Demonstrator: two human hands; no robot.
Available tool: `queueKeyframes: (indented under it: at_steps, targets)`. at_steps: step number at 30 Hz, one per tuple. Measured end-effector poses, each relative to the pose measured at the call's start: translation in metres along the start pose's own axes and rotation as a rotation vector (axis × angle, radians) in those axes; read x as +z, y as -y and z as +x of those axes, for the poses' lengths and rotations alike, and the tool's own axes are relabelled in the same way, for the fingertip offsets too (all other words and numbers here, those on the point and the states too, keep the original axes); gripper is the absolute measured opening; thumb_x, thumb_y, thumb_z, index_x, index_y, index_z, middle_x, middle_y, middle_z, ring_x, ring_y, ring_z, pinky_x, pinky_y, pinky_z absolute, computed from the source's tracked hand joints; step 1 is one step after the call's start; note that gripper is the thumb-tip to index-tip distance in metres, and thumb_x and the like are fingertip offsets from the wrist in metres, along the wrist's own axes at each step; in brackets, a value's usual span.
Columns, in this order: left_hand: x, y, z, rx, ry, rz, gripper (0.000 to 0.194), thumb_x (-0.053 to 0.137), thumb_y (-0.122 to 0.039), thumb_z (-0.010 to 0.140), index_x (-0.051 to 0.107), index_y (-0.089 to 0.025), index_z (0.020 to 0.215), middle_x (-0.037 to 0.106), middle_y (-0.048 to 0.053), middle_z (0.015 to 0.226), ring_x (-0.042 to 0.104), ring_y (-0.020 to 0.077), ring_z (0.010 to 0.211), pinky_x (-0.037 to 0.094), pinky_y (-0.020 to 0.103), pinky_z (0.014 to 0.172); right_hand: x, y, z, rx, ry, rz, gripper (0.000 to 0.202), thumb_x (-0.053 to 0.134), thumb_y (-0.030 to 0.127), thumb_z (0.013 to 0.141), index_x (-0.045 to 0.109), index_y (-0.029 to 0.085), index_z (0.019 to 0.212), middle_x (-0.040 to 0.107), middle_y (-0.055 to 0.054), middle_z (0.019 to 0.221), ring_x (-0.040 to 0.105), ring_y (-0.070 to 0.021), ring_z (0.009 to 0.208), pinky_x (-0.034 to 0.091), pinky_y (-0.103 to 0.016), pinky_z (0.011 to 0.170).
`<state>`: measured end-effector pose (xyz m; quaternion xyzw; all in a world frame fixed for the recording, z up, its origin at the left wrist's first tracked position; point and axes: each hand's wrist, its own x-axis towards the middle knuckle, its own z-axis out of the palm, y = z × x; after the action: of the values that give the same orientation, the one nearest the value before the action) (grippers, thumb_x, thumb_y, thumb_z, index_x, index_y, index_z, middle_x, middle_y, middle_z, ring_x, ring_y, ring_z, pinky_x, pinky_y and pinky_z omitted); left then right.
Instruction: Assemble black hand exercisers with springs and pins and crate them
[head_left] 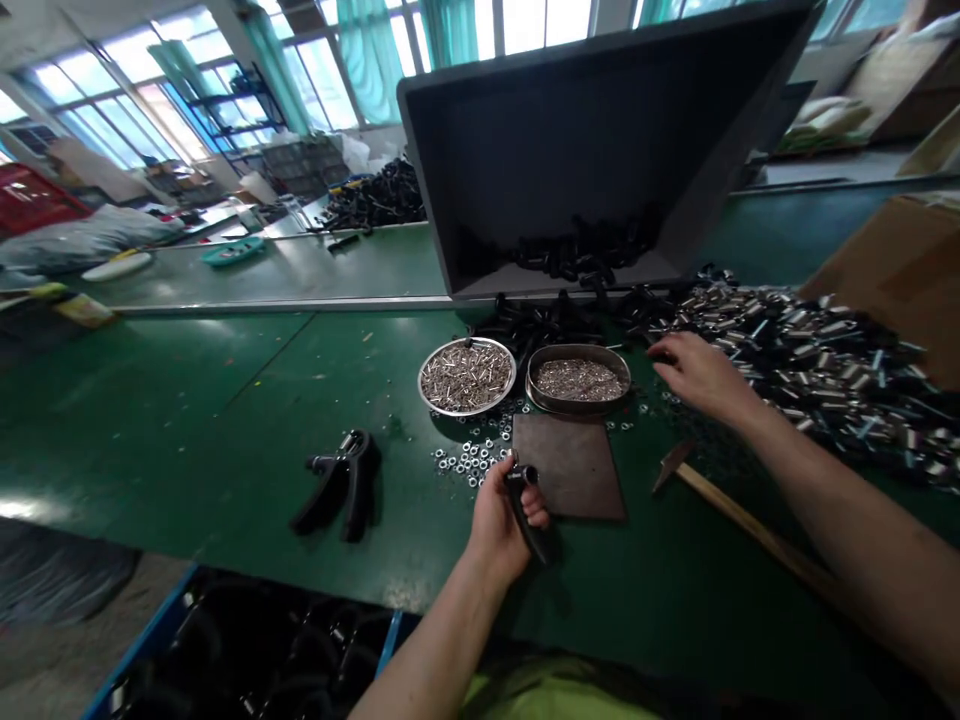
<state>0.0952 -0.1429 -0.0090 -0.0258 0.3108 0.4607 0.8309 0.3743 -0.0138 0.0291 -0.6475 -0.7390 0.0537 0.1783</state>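
Observation:
My left hand (504, 520) is closed around a black plastic handle (529, 510), held tilted above the near edge of a flat brown plate (574, 465). The handle's round end points up and away from me. My right hand (701, 372) is stretched out over the far right, its thumb and fingers slightly apart, beside the black parts (637, 310) and the heap of metal-ended pieces (817, 360). I see nothing plainly held in it. On the left lies a black two-handled piece (341, 485) with a metal part at its top.
A round dish of small metal pins (466, 377) and an oval tin of tiny metal parts (579, 380) stand behind the plate. Loose nuts (469, 460) lie nearby. A hammer (739, 515) rests under my right arm. A large grey bin (442, 200) leans behind; a blue crate (142, 650) sits below left.

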Motion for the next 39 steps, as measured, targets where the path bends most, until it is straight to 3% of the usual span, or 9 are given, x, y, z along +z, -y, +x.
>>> queueKeyframes:
  at_steps: [6, 12, 15, 20, 25, 29, 33, 37, 39]
  targets:
    - [0.006, 0.008, -0.001, 0.071, 0.002, 0.020, 0.032, 0.043, -0.031, 0.083, 0.052, -0.013, 0.058, 0.037, -0.002, 0.043, 0.033, 0.0069, 0.039, 0.027, 0.017, 0.039, -0.004, 0.089, -0.100, -0.202, 0.014, 0.704, 0.017, 0.061, 0.026, 0.082, 0.062, 0.021, 0.098, 0.067, -0.006, 0.100, 0.065, -0.0202, 0.090, 0.055, -0.033, 0.076]
    - [0.010, 0.023, -0.003, 0.165, 0.001, 0.090, 0.023, 0.051, -0.030, 0.077, 0.051, -0.014, 0.060, 0.042, -0.003, 0.042, 0.036, 0.0069, 0.039, 0.030, 0.018, 0.042, 0.029, 0.138, -0.131, -0.479, -0.161, 0.544, 0.011, 0.050, 0.016, 0.087, 0.059, 0.020, 0.090, 0.068, -0.009, 0.095, 0.066, -0.0191, 0.088, 0.054, -0.033, 0.076]
    - [0.006, 0.026, -0.005, 0.319, -0.019, 0.176, 0.022, 0.059, -0.033, 0.073, 0.049, -0.015, 0.062, 0.043, -0.005, 0.045, 0.037, 0.0063, 0.041, 0.029, 0.019, 0.043, 0.037, 0.146, -0.130, -0.333, -0.112, 0.538, 0.010, 0.048, 0.026, 0.089, 0.055, 0.020, 0.085, 0.067, -0.008, 0.082, 0.066, -0.0200, 0.072, 0.053, -0.032, 0.062]
    - [0.004, 0.025, -0.010, 0.491, -0.012, 0.357, 0.026, 0.063, -0.038, 0.072, 0.050, -0.016, 0.065, 0.046, -0.005, 0.047, 0.040, 0.0079, 0.043, 0.031, 0.021, 0.046, 0.039, 0.147, -0.127, 0.006, 0.350, 0.815, 0.031, 0.025, 0.043, 0.096, 0.046, 0.021, 0.101, 0.058, 0.004, 0.054, 0.052, -0.0143, 0.037, 0.042, -0.025, 0.037]
    - [0.001, 0.024, -0.009, 0.506, -0.050, 0.321, 0.023, 0.061, -0.036, 0.073, 0.050, -0.017, 0.068, 0.046, -0.006, 0.049, 0.040, 0.0072, 0.044, 0.030, 0.020, 0.046, 0.042, 0.145, -0.131, -0.286, 0.001, 0.614, 0.025, 0.048, 0.038, 0.088, 0.055, 0.022, 0.106, 0.068, -0.009, 0.094, 0.064, -0.0230, 0.085, 0.051, -0.039, 0.076]
    - [-0.002, 0.021, -0.010, 0.569, -0.023, 0.464, 0.022, 0.058, -0.035, 0.077, 0.050, -0.017, 0.067, 0.046, -0.005, 0.051, 0.040, 0.0079, 0.046, 0.031, 0.021, 0.048, 0.040, 0.147, -0.132, -0.098, 0.254, 0.728, 0.030, 0.031, 0.039, 0.095, 0.053, 0.023, 0.108, 0.061, 0.001, 0.060, 0.061, -0.0183, 0.054, 0.049, -0.030, 0.051]
    - [-0.002, 0.017, -0.012, 0.572, -0.036, 0.445, 0.021, 0.057, -0.034, 0.076, 0.049, -0.017, 0.067, 0.044, -0.006, 0.050, 0.039, 0.0079, 0.046, 0.030, 0.021, 0.048, 0.039, 0.150, -0.131, -0.249, 0.037, 0.665, 0.024, 0.054, 0.038, 0.084, 0.058, 0.024, 0.103, 0.068, -0.009, 0.094, 0.064, -0.0238, 0.085, 0.050, -0.039, 0.077]
    - [-0.001, 0.015, -0.012, 0.571, -0.015, 0.548, 0.021, 0.053, -0.033, 0.080, 0.048, -0.017, 0.067, 0.043, -0.006, 0.051, 0.038, 0.0079, 0.046, 0.029, 0.021, 0.047, 0.038, 0.151, -0.129, -0.014, 0.283, 0.855, 0.030, 0.036, 0.045, 0.092, 0.055, 0.024, 0.101, 0.063, 0.000, 0.065, 0.059, -0.0168, 0.053, 0.049, -0.031, 0.054]
    - [-0.001, 0.013, -0.011, 0.577, -0.023, 0.564, 0.021, 0.052, -0.033, 0.081, 0.047, -0.018, 0.068, 0.043, -0.005, 0.052, 0.037, 0.0081, 0.047, 0.030, 0.021, 0.047, 0.037, 0.151, -0.128, 0.006, 0.262, 0.879, 0.029, 0.046, 0.047, 0.087, 0.056, 0.024, 0.102, 0.064, -0.001, 0.072, 0.061, -0.0175, 0.060, 0.050, -0.031, 0.058]
